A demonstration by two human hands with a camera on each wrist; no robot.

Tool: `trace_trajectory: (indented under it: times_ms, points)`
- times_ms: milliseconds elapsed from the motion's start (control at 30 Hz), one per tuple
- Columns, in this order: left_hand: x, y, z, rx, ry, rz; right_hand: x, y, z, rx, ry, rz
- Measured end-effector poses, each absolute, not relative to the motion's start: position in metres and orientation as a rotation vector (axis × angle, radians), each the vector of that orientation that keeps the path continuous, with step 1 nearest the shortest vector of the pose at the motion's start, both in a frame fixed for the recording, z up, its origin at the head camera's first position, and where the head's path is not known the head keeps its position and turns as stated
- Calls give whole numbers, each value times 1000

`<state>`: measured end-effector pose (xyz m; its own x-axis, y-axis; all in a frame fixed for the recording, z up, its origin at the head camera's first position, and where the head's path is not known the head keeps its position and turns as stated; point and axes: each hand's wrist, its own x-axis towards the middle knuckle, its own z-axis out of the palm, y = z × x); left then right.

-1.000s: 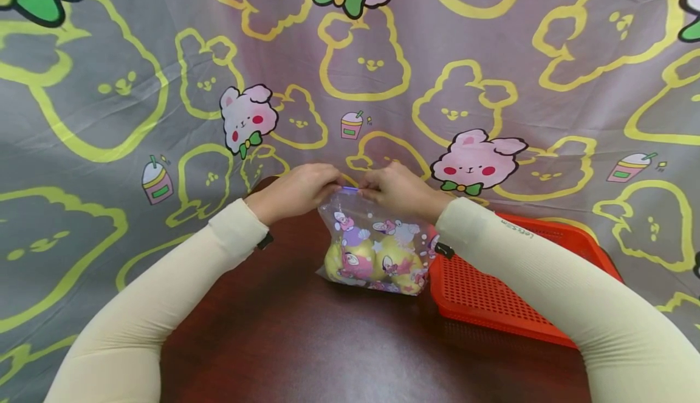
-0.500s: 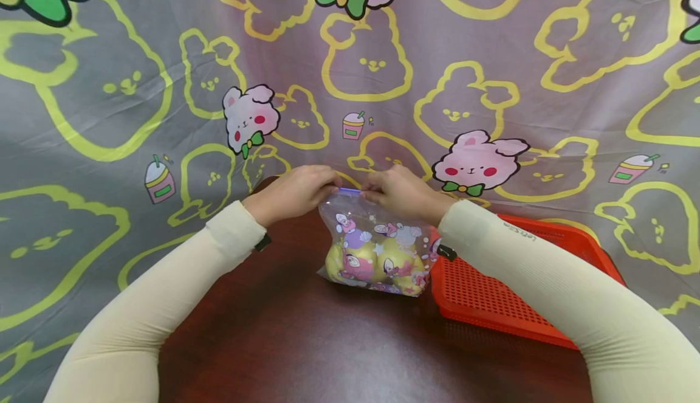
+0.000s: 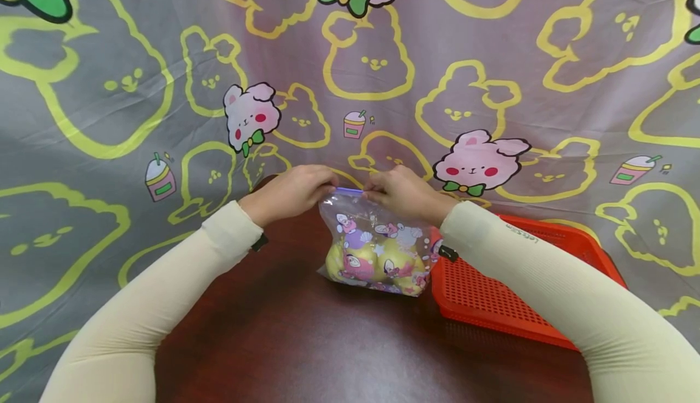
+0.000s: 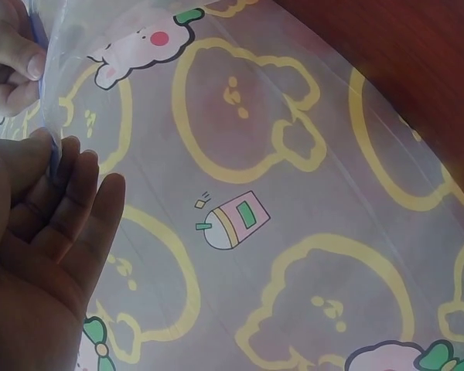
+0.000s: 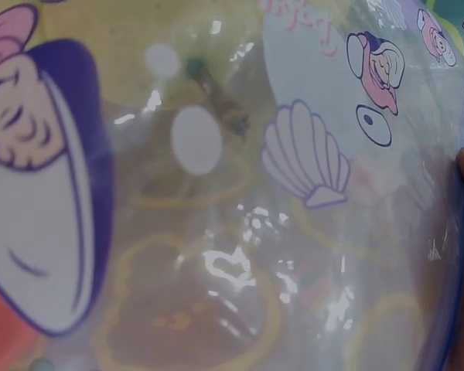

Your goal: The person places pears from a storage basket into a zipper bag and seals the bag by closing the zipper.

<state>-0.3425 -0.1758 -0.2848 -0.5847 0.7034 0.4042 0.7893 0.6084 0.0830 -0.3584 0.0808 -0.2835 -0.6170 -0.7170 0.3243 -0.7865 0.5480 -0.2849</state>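
A clear zip bag (image 3: 340, 208) with cartoon and seashell prints stands upright on the dark red-brown table. Yellow round fruit (image 3: 335, 261) fills its lower part; through the plastic in the right wrist view, one shows a brown stem (image 5: 220, 97). My left hand (image 3: 292, 190) pinches the left end of the blue-purple zip strip (image 3: 348, 191) between thumb and fingers. Farther right along the same strip, my right hand (image 3: 406, 193) pinches the bag's top edge. Both hands meet the strip in the left wrist view, the left hand (image 4: 50, 224) with its outer fingers loosely extended.
A red perforated plastic basket (image 3: 492, 293) sits right of the bag, partly under my right forearm. Behind everything hangs a grey curtain (image 3: 383, 111) with yellow bear outlines and pink rabbits. The table surface (image 3: 328, 342) stretches in front of the bag.
My left hand has shifted slightly left along the zip strip, so a longer stretch of it shows between the two hands. The bag stays where it was.
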Motion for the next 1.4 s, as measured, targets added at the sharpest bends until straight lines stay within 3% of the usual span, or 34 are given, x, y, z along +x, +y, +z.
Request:
trace_trajectory:
  times_ms: [900, 1400]
  points:
    - [-338, -172, -281, -1171, -2508, -397, -352, 103, -274, 1267, -2641, 575]
    - [-338, -173, -291, -1149, -2405, -487, -347, 160, -277, 1156, -2737, 513]
